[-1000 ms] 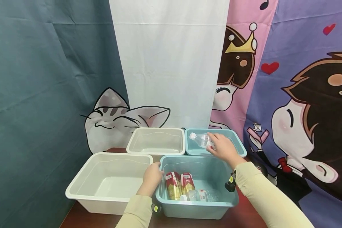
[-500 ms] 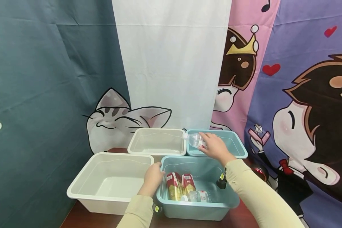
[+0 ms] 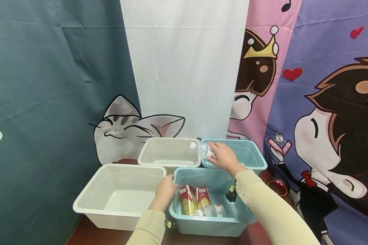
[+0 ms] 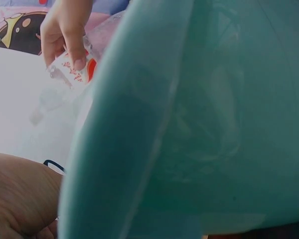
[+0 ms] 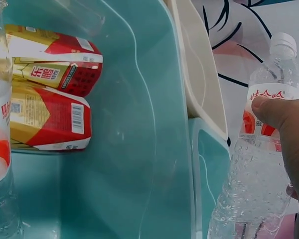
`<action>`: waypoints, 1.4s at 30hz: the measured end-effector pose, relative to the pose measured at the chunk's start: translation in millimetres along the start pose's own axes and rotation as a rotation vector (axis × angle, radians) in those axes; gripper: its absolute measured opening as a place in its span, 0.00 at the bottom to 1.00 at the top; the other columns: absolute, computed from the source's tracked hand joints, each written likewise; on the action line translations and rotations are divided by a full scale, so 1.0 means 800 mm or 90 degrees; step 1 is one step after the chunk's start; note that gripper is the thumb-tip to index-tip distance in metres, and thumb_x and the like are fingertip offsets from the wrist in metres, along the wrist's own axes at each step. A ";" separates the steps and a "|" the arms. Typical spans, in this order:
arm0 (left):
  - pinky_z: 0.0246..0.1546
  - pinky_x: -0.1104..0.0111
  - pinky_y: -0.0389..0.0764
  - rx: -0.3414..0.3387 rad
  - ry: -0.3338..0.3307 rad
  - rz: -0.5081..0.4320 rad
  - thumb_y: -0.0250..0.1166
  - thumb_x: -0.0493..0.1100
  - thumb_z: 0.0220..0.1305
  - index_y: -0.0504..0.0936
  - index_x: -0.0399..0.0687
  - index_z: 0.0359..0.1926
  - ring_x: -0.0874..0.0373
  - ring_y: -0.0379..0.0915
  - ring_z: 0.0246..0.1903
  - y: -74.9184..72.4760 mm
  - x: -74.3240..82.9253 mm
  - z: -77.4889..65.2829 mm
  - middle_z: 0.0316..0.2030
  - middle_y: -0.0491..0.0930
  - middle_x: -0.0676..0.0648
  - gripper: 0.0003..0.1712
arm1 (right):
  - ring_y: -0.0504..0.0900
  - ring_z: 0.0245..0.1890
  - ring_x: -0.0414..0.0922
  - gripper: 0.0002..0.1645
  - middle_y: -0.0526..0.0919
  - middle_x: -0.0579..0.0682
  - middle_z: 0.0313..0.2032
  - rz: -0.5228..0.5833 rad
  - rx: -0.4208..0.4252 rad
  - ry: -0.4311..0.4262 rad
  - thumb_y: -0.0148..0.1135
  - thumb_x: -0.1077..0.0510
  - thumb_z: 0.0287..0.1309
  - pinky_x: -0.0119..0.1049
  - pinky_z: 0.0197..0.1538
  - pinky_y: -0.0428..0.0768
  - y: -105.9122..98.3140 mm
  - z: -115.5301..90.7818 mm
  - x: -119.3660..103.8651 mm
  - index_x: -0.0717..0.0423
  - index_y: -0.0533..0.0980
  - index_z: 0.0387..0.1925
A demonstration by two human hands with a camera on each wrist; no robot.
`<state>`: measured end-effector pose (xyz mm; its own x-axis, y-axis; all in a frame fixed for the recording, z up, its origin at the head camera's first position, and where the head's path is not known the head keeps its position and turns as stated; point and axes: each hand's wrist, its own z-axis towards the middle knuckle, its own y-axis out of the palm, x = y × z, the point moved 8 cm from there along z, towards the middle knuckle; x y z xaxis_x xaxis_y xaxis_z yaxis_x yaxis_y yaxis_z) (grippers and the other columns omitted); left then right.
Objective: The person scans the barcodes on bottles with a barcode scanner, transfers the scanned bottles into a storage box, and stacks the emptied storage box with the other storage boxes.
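Note:
My right hand grips a clear plastic bottle around its red-and-white label. In the head view the bottle lies sideways above the seam between the two back bins, its white cap pointing left. My left hand holds the left rim of the large blue bin; in the left wrist view the bin wall hides most of its fingers. Inside that bin are red-and-gold cartons and another clear bottle lying on its side, white cap to the left.
A large white bin stands at front left, beside the blue one. Behind them are a smaller white bin and a smaller blue bin. A printed curtain hangs close behind. All stand on a dark red-brown table.
My right hand has carried the bottle leftward, from over the small blue bin to the edge of the small white bin. The left hand has stayed at the rim.

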<state>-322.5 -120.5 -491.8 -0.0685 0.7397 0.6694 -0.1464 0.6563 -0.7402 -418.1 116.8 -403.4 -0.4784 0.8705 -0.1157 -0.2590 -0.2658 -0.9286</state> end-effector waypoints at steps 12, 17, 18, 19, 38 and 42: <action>0.55 0.44 0.80 0.006 0.016 0.005 0.70 0.36 0.61 0.77 0.30 0.60 0.34 0.78 0.56 -0.002 0.005 -0.003 0.56 0.80 0.31 0.27 | 0.74 0.63 0.57 0.48 0.75 0.59 0.63 -0.043 -0.015 -0.045 0.67 0.40 0.63 0.55 0.68 0.71 0.018 0.014 -0.034 0.54 0.60 0.76; 0.55 0.44 0.80 0.007 0.019 0.009 0.70 0.37 0.61 0.78 0.30 0.60 0.35 0.78 0.55 -0.003 0.003 -0.001 0.55 0.80 0.32 0.27 | 0.74 0.62 0.55 0.46 0.76 0.56 0.62 -0.046 -0.016 -0.056 0.67 0.40 0.64 0.54 0.67 0.72 0.021 0.023 -0.051 0.51 0.61 0.76; 0.55 0.44 0.80 0.007 0.018 0.008 0.70 0.36 0.61 0.78 0.31 0.60 0.35 0.78 0.55 -0.003 0.002 -0.001 0.56 0.80 0.32 0.27 | 0.75 0.61 0.55 0.46 0.76 0.56 0.62 -0.043 -0.013 -0.057 0.67 0.40 0.63 0.53 0.67 0.73 0.021 0.025 -0.054 0.50 0.61 0.76; 0.55 0.44 0.79 0.008 0.016 0.008 0.70 0.36 0.61 0.78 0.30 0.60 0.35 0.78 0.56 -0.003 0.002 -0.001 0.56 0.80 0.32 0.27 | 0.75 0.61 0.54 0.46 0.77 0.56 0.61 -0.038 -0.008 -0.058 0.68 0.41 0.63 0.53 0.66 0.73 0.020 0.027 -0.057 0.50 0.61 0.76; 0.55 0.45 0.80 0.010 0.022 0.009 0.71 0.36 0.61 0.78 0.30 0.59 0.35 0.78 0.55 -0.002 0.003 0.001 0.55 0.81 0.32 0.26 | 0.77 0.55 0.51 0.45 0.75 0.54 0.60 0.385 0.109 0.132 0.72 0.44 0.60 0.51 0.59 0.79 0.013 0.055 -0.039 0.53 0.64 0.72; 0.55 0.45 0.80 0.011 0.023 0.011 0.71 0.36 0.60 0.78 0.30 0.59 0.35 0.78 0.55 -0.003 0.003 0.001 0.55 0.81 0.32 0.27 | 0.77 0.54 0.52 0.46 0.76 0.55 0.58 0.472 0.134 0.151 0.73 0.44 0.59 0.51 0.56 0.80 0.011 0.054 -0.037 0.54 0.63 0.72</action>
<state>-323.1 -120.6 -488.5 -0.0348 0.7560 0.6537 -0.1624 0.6411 -0.7501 -442.6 70.3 -392.9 -0.4033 0.4952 -0.7695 -0.1084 -0.8609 -0.4972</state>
